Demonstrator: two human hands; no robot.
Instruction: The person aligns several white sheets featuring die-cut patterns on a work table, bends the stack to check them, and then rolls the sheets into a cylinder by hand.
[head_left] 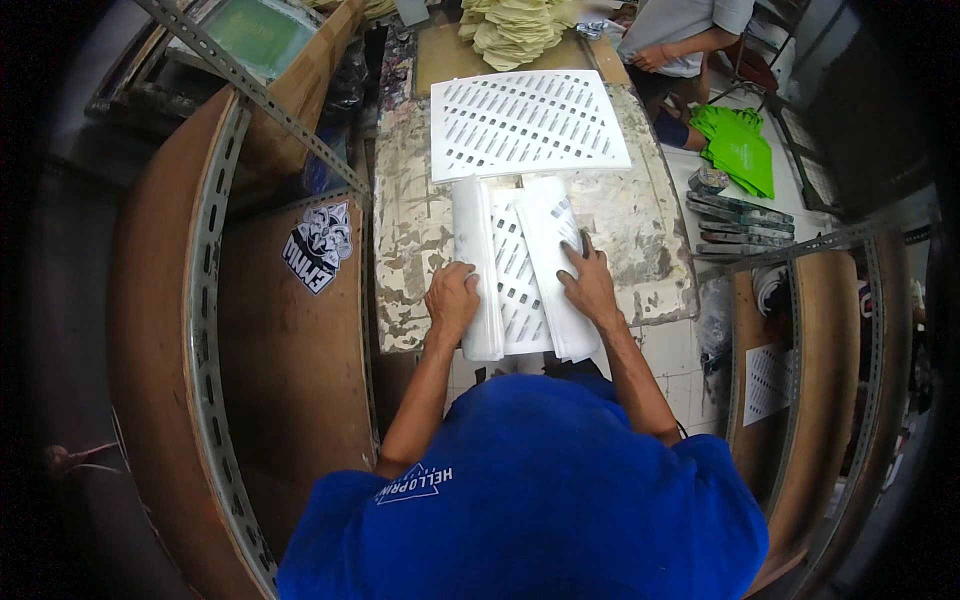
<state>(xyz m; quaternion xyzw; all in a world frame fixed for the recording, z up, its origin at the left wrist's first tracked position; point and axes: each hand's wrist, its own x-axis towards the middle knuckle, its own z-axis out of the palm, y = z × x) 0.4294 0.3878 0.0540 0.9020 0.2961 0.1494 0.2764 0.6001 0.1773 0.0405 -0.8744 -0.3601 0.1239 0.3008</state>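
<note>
A white sheet with rows of dark printed marks lies at the near side of the worktable. Along its left side lies a stack of plain white, slightly see-through sheets. A second white stack lies along its right side, a little slanted. My left hand is curled on the outer edge of the left stack. My right hand rests on the right stack, thumb and fingers spread apart. Just beyond lies a larger white patterned sheet, flat on the table.
The worn, paint-stained table carries a pile of pale yellow pieces at the back. Metal-framed wooden shelving stands close on the left, more on the right. Another person is at the back right, near green bags.
</note>
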